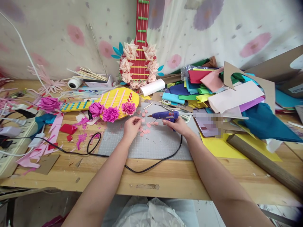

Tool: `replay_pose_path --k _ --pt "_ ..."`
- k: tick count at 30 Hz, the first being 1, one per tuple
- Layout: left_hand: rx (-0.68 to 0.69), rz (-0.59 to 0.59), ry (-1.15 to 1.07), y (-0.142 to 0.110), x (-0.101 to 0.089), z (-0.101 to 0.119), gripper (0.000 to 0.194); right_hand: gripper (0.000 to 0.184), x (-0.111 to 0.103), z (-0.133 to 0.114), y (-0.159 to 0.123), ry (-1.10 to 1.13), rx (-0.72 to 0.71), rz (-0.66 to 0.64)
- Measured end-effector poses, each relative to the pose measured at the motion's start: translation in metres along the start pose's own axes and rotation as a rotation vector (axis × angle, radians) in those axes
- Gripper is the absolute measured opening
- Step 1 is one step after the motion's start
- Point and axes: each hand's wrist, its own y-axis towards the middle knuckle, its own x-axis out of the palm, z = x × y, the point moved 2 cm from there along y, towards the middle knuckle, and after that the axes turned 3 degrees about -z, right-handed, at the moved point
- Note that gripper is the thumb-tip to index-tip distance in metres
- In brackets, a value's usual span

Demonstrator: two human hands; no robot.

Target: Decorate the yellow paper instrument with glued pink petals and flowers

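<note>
"Camera position?"

"Head-worn, single view, facing forward and down at the left hand (pixel 132 127) and right hand (pixel 177 126)."

"Range?"

"Near: both hands reach the mat (pixel 161 145) at mid-frame. The table (pixel 172 181) edge lies low; the flowered curtain (pixel 180 34) spans the top."

smooth wood table (pixel 165 179), matt paper sheets (pixel 234 96)

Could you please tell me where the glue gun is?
In the head view, the blue glue gun is just right of centre, in the right hand, over the grey cutting mat beside the pink petals.
</note>
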Motion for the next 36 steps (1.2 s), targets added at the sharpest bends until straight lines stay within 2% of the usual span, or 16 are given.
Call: replay_pose_path --k 7,17,29,36 --pt "0.037 0.018 0.093 -0.0009 0.0004 -0.0042 0.012 0.040 0.0092 -0.0049 0.0005 -0.163 -0.132 -0.048" --pt "0.034 0.005 0.096 -0.0009 0.0012 -0.0047 0.012 0.043 0.0113 -0.0055 -0.0007 -0.246 -0.141 -0.037" --pt "0.039 0.005 0.106 -0.0025 0.0013 -0.0033 0.016 0.043 0.0107 -0.0083 -0.0007 -0.253 -0.142 -0.061" --pt "0.066 -0.008 0.149 -0.0013 0.0009 -0.0084 0.012 0.040 0.0107 -0.0067 0.0011 -0.243 -0.166 -0.033"
